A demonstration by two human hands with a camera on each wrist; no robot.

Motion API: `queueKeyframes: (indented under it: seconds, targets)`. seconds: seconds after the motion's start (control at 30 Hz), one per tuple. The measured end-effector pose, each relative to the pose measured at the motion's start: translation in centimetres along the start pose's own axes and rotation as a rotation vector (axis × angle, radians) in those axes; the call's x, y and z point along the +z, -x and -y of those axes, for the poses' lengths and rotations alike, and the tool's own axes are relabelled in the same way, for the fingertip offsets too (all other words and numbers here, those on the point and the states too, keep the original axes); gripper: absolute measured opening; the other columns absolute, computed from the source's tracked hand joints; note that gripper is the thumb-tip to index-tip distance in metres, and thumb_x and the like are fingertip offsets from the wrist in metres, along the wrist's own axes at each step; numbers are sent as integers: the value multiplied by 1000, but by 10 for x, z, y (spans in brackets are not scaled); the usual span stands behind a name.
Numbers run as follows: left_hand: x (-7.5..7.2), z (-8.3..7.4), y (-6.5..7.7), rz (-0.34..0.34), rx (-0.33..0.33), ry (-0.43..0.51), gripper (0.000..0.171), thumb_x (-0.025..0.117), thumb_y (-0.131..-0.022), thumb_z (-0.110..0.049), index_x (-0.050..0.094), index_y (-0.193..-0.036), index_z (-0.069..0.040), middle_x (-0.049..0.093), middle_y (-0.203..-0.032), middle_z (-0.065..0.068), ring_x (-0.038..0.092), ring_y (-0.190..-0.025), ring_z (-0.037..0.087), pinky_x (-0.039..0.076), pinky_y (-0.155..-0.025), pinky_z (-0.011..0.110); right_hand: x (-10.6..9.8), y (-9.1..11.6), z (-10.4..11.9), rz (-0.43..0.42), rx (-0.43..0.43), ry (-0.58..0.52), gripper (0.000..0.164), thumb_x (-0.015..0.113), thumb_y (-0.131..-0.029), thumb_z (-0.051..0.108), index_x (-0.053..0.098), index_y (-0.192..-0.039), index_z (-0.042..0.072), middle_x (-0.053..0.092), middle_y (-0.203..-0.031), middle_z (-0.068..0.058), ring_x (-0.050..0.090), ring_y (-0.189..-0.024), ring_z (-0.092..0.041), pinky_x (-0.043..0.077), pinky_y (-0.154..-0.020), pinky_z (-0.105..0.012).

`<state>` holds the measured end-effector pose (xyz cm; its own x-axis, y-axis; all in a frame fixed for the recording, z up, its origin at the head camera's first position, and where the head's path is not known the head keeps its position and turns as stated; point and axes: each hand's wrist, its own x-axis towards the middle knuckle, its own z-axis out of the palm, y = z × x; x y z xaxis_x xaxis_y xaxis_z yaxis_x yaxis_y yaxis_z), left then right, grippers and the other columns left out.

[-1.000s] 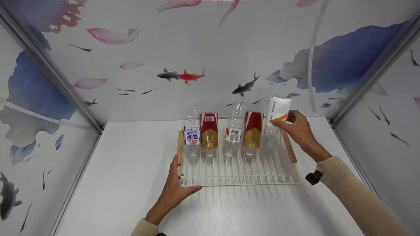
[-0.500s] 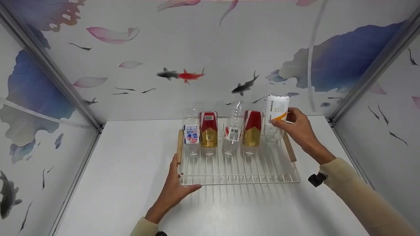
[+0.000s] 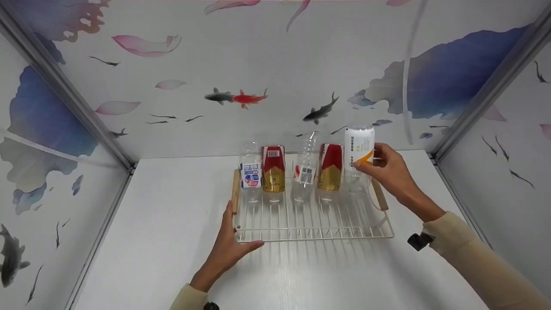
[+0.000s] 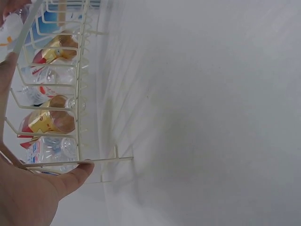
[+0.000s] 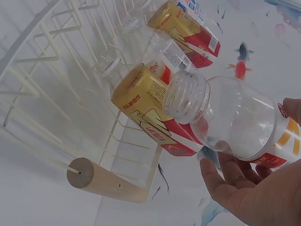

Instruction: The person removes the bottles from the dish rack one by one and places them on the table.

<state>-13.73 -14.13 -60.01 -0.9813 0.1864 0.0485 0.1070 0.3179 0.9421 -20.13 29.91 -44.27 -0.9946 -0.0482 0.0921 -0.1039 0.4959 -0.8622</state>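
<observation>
A white wire rack with wooden side handles holds a row of upside-down plastic bottles. My left hand grips its near left corner, the thumb on the wire and the other fingers up along the side. My right hand holds a clear bottle with a white and orange label between thumb and fingers, at the rack's right end. Its uncapped neck points down toward the rack in the right wrist view. Left of it stands a bottle with a red and gold label.
Further left in the row are a clear bottle with a small label, another red and gold one and a blue and white labelled one. Printed panels wall in the white table; the back wall stands close behind the bottles.
My right hand has shifted the white and orange labelled bottle slightly left, toward the neighbouring red and gold one. My left hand has kept its place at the rack's corner.
</observation>
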Motion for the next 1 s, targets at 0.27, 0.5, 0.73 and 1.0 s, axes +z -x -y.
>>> queueKeyframes:
  seconds: [0.27, 0.5, 0.73, 1.0]
  targets:
    - [-1, -1, 0, 5, -5, 28, 145, 102, -81, -35, -5, -177, -18, 16, -180, 19, 47, -152, 45, 45, -120, 66, 1, 7, 4, 3, -39, 20, 75, 78, -105, 34, 44, -164, 3, 61, -149, -20, 65, -125, -38, 52, -95, -11]
    - [-1, -2, 0, 5, -6, 14, 145, 102, -80, -35, -4, -177, -17, 15, -181, 19, 48, -152, 44, 46, -119, 65, 4, 17, 6, 23, -45, 12, 76, 79, -104, 33, 44, -166, 6, 62, -149, -19, 66, -125, -38, 53, -95, -11]
    - [-2, -2, -1, 9, -17, 36, 147, 103, -79, -35, -6, -177, -19, 16, -180, 18, 52, -148, 43, 50, -117, 62, 13, 24, 7, 41, -32, 2, 77, 83, -102, 33, 46, -163, 6, 63, -150, -18, 66, -126, -37, 55, -96, -16]
    - [0, -4, 1, 1, -33, 27, 146, 103, -79, -32, -4, -178, -20, 15, -182, 15, 47, -153, 45, 47, -118, 64, 26, 32, 8, 80, -48, 17, 75, 84, -101, 30, 49, -161, 4, 64, -148, -18, 68, -129, -37, 59, -103, -30]
